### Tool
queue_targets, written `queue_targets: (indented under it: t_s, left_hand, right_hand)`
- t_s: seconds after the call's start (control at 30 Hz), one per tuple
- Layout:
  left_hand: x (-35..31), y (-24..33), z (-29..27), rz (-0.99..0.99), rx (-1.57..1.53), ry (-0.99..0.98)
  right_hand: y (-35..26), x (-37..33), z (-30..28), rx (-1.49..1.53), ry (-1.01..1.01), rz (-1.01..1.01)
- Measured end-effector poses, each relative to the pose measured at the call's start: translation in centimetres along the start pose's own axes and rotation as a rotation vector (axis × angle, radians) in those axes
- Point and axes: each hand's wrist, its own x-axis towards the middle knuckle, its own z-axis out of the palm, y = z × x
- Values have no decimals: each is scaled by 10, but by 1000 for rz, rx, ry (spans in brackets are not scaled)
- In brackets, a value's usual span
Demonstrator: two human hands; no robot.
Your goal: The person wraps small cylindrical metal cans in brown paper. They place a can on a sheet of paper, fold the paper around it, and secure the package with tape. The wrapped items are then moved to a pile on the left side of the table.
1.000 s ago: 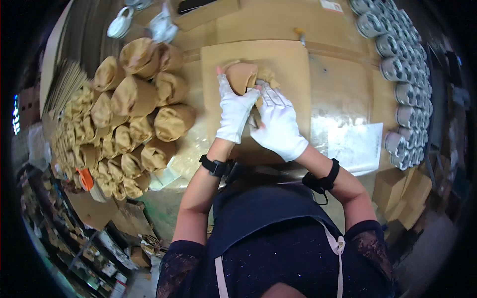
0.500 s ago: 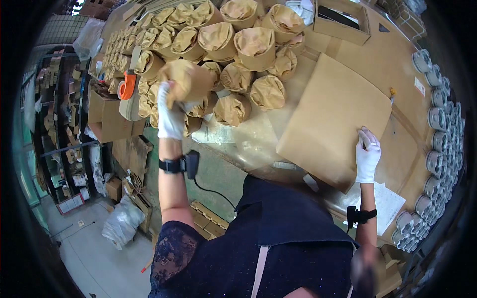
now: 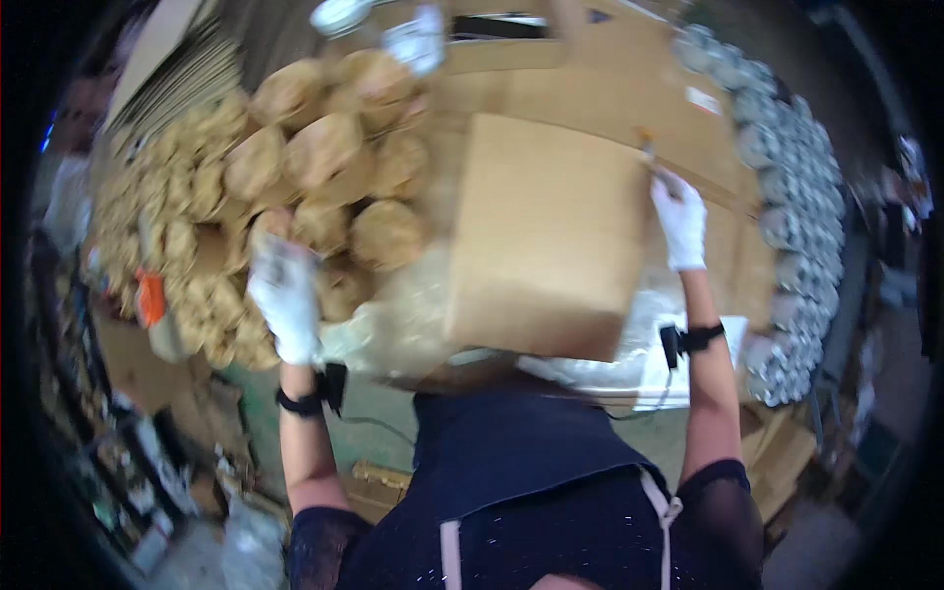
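On your left, brown-paper-wrapped bundles (image 3: 388,234) crowd the desk (image 3: 405,313); your left hand (image 3: 285,295) is among the nearer ones, its grip too blurred to tell. Rightward lies a flat cardboard sheet (image 3: 546,236), then your right hand (image 3: 678,221) near its upper right corner, grip equally unclear, then clustered grey metal fittings (image 3: 787,228).

Your view: motion blur smears left hand (image 3: 285,300), tan bundles (image 3: 326,152). Pale glare on glossy tabletop (image 3: 417,307). Rim black, straight edges bent.
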Motion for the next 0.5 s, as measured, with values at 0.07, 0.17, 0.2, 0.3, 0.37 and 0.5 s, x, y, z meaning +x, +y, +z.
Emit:
queue_targets:
  t_s: [0.07,0.17,0.2,0.3,0.37,0.5]
  left_hand:
    - [-44,58,60,643,850,-712]
    - [-103,91,139,755,-26,-881]
    - [-118,100,151,722,7,-953]
    - [-135,93,165,753,116,-935]
    - [-140,81,169,729,107,-888]
    - [-124,81,174,700,-8,-949]
  right_hand:
    - [28,52,-7,247,127,111]
    - [23,124,-27,206,161,108]
    - [37,146,-35,170,168,24]
    - [73,219,-56,-30,166,-115]
    - [67,271,-58,-253,132,-72]
    - [107,369,-62,-542,117,-27]
